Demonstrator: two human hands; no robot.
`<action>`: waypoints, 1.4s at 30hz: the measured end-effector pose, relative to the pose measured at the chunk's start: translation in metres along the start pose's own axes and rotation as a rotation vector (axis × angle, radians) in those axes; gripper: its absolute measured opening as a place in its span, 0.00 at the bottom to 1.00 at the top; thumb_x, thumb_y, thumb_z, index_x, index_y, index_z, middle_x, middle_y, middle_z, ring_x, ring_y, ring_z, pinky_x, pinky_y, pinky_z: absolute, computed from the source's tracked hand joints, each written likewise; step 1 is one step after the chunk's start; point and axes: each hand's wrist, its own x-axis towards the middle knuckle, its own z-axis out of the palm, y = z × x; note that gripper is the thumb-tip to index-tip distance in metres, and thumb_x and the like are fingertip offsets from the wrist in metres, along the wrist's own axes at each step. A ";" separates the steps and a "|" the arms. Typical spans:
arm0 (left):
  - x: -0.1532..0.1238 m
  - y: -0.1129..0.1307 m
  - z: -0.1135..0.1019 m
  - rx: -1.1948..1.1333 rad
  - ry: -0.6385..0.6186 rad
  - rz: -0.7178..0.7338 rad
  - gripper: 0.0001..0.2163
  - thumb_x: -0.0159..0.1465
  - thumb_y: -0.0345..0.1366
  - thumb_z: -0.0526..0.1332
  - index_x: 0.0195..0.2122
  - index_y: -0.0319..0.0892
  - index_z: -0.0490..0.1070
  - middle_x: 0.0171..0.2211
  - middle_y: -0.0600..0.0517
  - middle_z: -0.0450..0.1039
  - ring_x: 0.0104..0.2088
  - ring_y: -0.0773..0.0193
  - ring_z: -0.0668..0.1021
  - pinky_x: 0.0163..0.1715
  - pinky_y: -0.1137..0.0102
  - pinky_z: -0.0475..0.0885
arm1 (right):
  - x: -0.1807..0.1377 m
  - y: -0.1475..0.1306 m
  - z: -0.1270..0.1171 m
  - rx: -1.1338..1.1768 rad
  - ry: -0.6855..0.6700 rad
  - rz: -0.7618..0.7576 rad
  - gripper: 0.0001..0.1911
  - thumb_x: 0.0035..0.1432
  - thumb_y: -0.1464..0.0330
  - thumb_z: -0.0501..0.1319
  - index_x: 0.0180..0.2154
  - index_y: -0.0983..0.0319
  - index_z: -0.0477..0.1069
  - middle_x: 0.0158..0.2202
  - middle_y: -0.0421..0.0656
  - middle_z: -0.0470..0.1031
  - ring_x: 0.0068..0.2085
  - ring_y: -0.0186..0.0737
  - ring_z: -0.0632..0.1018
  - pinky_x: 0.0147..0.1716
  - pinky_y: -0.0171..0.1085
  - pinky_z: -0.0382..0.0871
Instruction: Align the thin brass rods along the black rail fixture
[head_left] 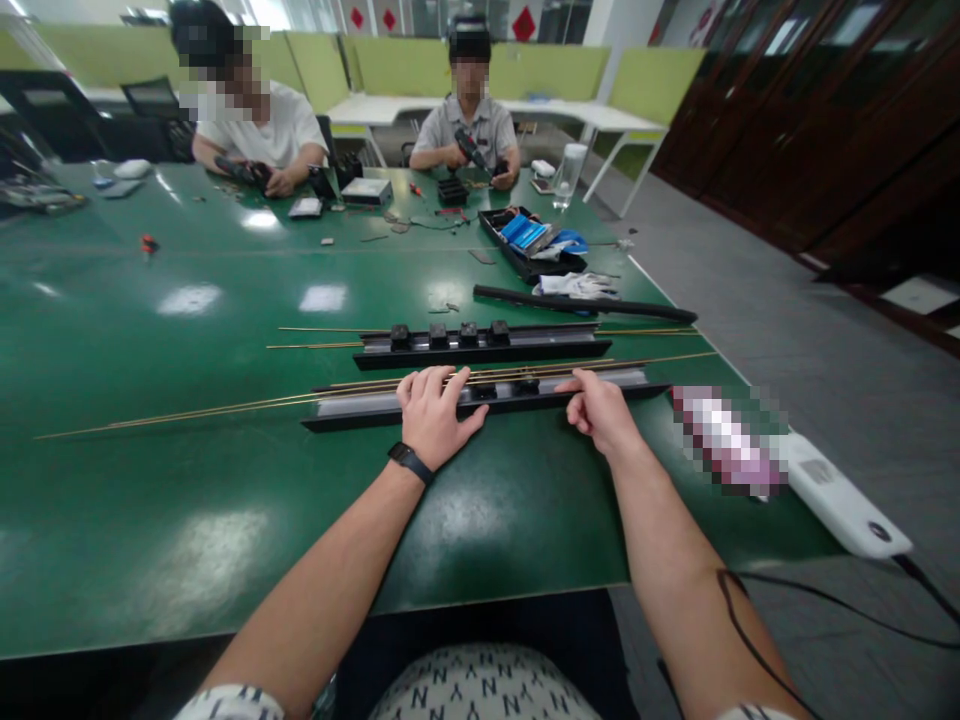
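In front of me lies a long black channel rail [367, 414] with a pale inner strip and small black blocks inside. Thin brass-coloured rods [247, 405] run lengthwise over it, reaching far past its left end. My left hand [439, 415], with a dark watch on the wrist, rests spread over the rods and rail, covering part of both. At the rail's right half, my right hand [600, 412] stretches its index finger onto the near edge, the other fingers curled below. A second black rail [487, 352] with several black blocks lies just behind, with more rods beside it.
Behind the rails are a black tube [585, 302], white gloves [576, 286] and a black tray [517, 257] of blue items. A white power strip [840, 490] and a pixelated item lie at the right edge. Two people [259, 125] work across the green table [225, 530].
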 end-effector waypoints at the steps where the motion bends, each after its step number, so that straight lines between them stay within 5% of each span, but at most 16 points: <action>1: 0.000 0.000 0.000 0.001 0.000 0.000 0.24 0.63 0.50 0.66 0.58 0.49 0.72 0.55 0.44 0.74 0.58 0.47 0.72 0.62 0.50 0.57 | 0.000 -0.001 0.000 0.000 0.000 0.001 0.23 0.62 0.55 0.57 0.37 0.69 0.79 0.10 0.41 0.67 0.10 0.31 0.59 0.09 0.30 0.45; 42: 0.009 0.003 0.006 -0.010 -0.002 -0.026 0.25 0.60 0.51 0.68 0.56 0.49 0.73 0.56 0.45 0.75 0.58 0.47 0.72 0.63 0.50 0.57 | 0.002 -0.002 -0.007 0.007 -0.043 0.031 0.22 0.62 0.55 0.57 0.38 0.68 0.79 0.11 0.42 0.67 0.10 0.31 0.58 0.10 0.30 0.46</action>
